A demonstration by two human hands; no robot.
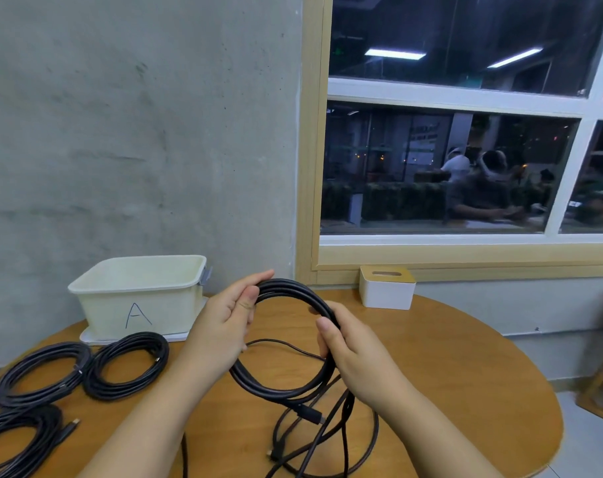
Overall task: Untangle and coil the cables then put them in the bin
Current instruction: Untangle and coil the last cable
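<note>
Both the left hand (224,326) and right hand (353,353) grip the black cable coil (286,388), while the cream bin (138,298) sits far-left, nearer the left hand.

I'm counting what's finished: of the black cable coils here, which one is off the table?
The coil gripped by the left hand and right hand. The three other coils lie flat on the table.

Both hands grip black cable coil (286,339) above round table (448,367) — left hand (224,326), right hand (348,350); bin (138,298) behind.
</note>
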